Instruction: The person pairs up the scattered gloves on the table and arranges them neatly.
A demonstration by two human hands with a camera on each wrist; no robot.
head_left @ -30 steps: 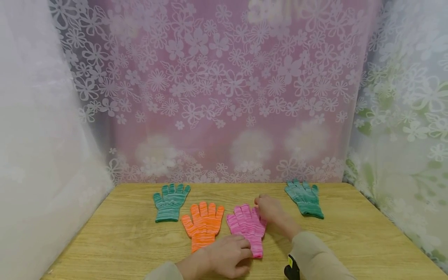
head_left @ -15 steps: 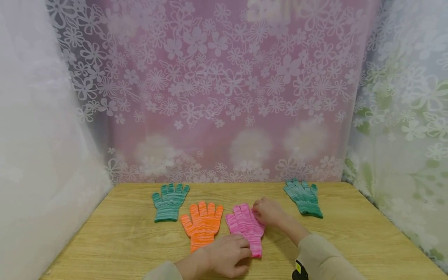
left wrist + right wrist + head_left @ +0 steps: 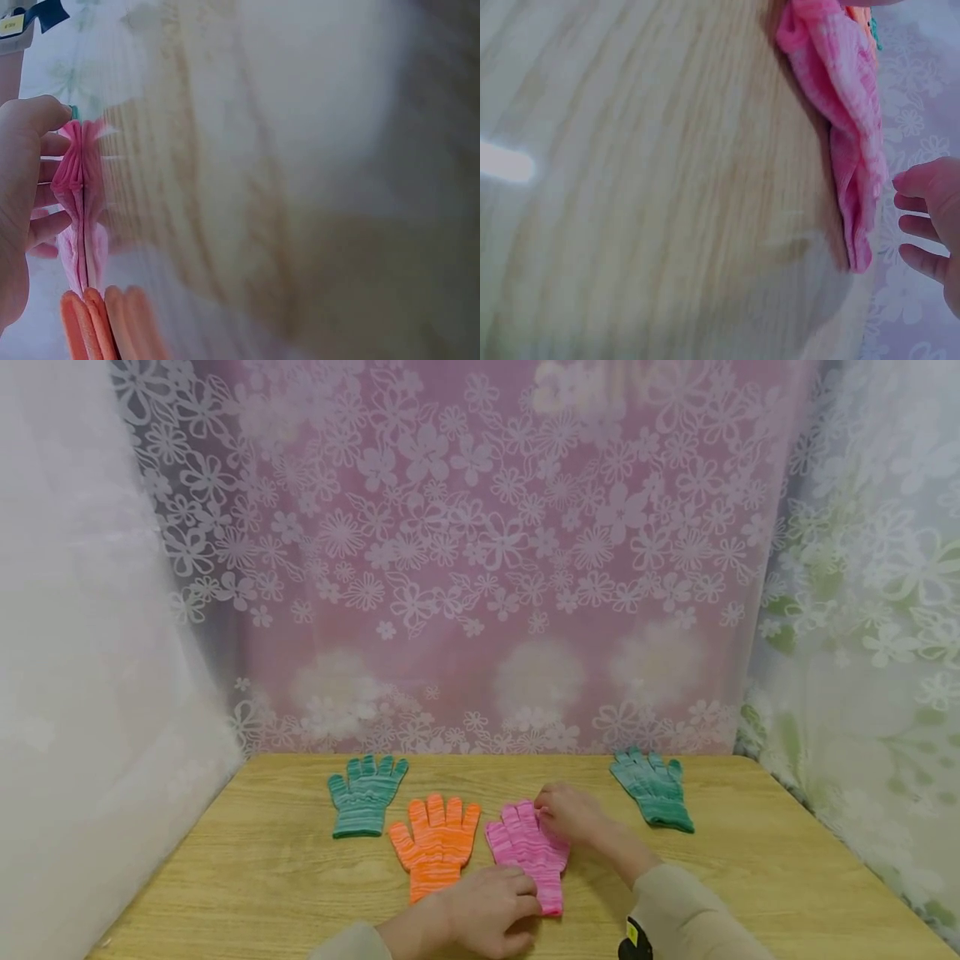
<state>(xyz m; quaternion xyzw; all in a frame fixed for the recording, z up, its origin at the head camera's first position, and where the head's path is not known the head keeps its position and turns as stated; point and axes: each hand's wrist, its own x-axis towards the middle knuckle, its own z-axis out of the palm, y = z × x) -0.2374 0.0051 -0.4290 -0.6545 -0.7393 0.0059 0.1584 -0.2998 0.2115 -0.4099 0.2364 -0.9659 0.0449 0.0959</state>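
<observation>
A pink striped knit glove [image 3: 527,839] lies flat on the table, its fingers pointing away from me. Over its cuff end is my left hand [image 3: 491,906], fingers loosely bent and touching the fabric. My right hand [image 3: 576,814] hovers by the glove's upper right fingers; the right wrist view shows its relaxed fingers [image 3: 922,260] just off the pink fabric. Left of the pink glove lies an orange glove [image 3: 437,847], its cuff partly hidden behind my left hand. In the left wrist view the pink glove [image 3: 73,187] appears edge-on beside the left fingers.
One green glove [image 3: 367,795] lies at the back left of the wooden table [image 3: 247,860], another green glove [image 3: 655,789] at the back right. A flowered pink curtain [image 3: 480,568] hangs behind the table's far edge, with pale sheets at both sides.
My right hand has shifted slightly left over the pink glove's fingers. The left hand and the gloves stay where they were; the head view wobbles a little.
</observation>
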